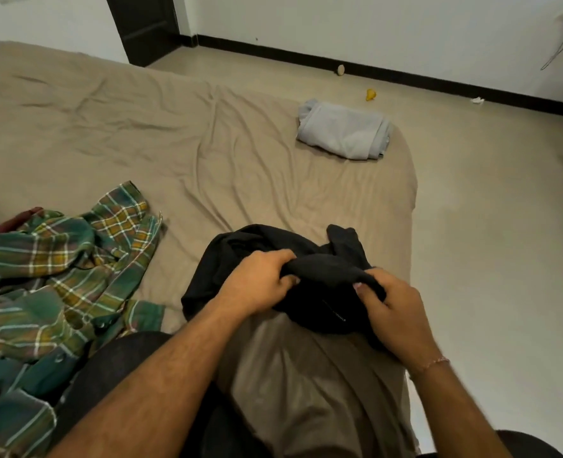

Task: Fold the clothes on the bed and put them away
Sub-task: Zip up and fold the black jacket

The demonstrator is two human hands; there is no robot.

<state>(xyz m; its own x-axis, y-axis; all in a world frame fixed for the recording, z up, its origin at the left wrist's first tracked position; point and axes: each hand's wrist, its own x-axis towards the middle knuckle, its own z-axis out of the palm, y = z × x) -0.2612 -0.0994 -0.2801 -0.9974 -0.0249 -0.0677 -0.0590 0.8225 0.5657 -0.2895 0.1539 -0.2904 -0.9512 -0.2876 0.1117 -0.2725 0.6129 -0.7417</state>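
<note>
1. The black garment [273,279] lies bunched on the bed [141,133] straight ahead of the person, its bulk running left to right between both hands, each equally near
2. The left hand [257,282] curls tight round a gathered fold; the right hand [392,305] pinches the same ridge (thumb on top)
3. The plaid shirt [58,266] waits unfolded to the left; a folded grey garment [343,132] sits at the far corner

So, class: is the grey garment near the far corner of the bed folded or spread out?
Folded. The grey garment lies as a compact, layered rectangle on the bed.
</note>
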